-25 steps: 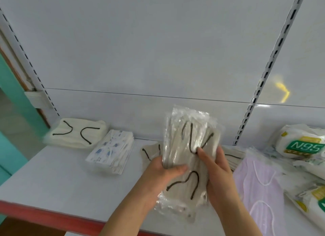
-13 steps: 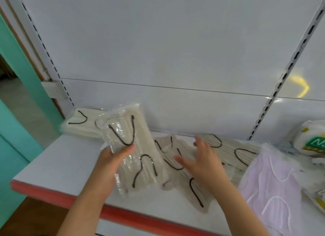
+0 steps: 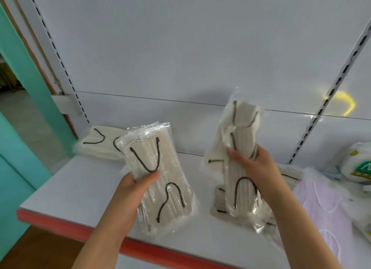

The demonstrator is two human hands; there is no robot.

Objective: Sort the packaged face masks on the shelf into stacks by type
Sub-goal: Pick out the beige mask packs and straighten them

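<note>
The sorting looks partly done, with a good share left. On the white laminate shelf with a red front edge (image 3: pixel 66 180), a stack of cream pleated masks with dark ear loops in clear wrap (image 3: pixel 98 143) already lies at the far left against the back panel, and reads as the settled pile for this type. The left hand (image 3: pixel 134 190) is closed around a clear-wrapped bundle of beige pleated masks with dark loops (image 3: pixel 160 180), thumb across its front, held tilted above the shelf in front of that stack. The right hand (image 3: pixel 255 168) grips a second bundle of the same beige masks (image 3: pixel 239 154), held upright over a few like packets lying flat on the shelf (image 3: pixel 218 204). So this type is gathered only in part: both held bundles and the flat packets are not yet joined to one pile. To the right, pale lilac masks with white loops (image 3: pixel 321 204) lie spread out, and white packs with green and yellow labels (image 3: pixel 359 166) sit loosely at the frame's edge; these appear unsorted.
</note>
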